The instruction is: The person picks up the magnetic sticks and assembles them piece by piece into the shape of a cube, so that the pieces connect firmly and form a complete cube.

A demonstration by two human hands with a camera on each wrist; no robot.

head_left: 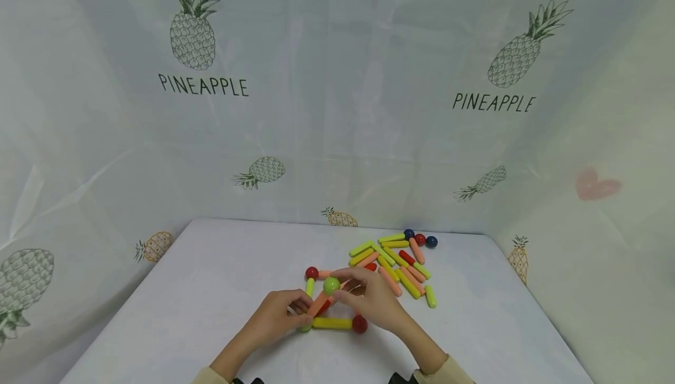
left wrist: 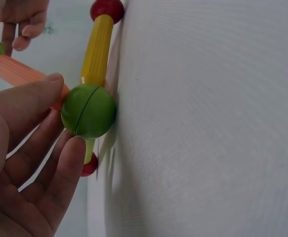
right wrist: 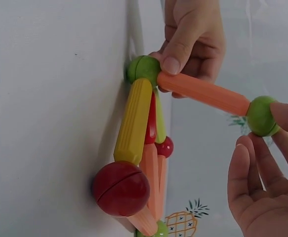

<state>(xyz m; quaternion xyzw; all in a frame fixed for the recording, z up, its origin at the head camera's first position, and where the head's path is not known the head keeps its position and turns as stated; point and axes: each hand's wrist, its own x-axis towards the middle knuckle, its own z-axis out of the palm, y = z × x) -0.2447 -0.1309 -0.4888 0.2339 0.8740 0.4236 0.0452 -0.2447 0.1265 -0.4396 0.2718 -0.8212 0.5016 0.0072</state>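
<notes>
A flat frame of rods and balls lies on the table. Its yellow rod (head_left: 332, 323) runs between a red ball (head_left: 360, 324) and a green corner ball (left wrist: 88, 111). From that corner an orange rod (right wrist: 205, 93) slants upward, with another green ball (head_left: 331, 285) at its raised end. My left hand (head_left: 282, 312) pinches the orange rod's lower end, fingers also touching the corner ball. My right hand (head_left: 375, 299) holds the upper green ball between thumb and fingers. Past the yellow rod are a red rod (right wrist: 151, 121), a light green rod (head_left: 310, 287) and another red ball (head_left: 312, 272).
Several loose rods (head_left: 409, 283) in yellow, orange, red and light green lie at the back right of the table (head_left: 221, 272). Beside them sit a red ball (head_left: 420, 239) and two blue balls (head_left: 432, 242). A pineapple-print cloth (head_left: 327, 108) hangs behind the table.
</notes>
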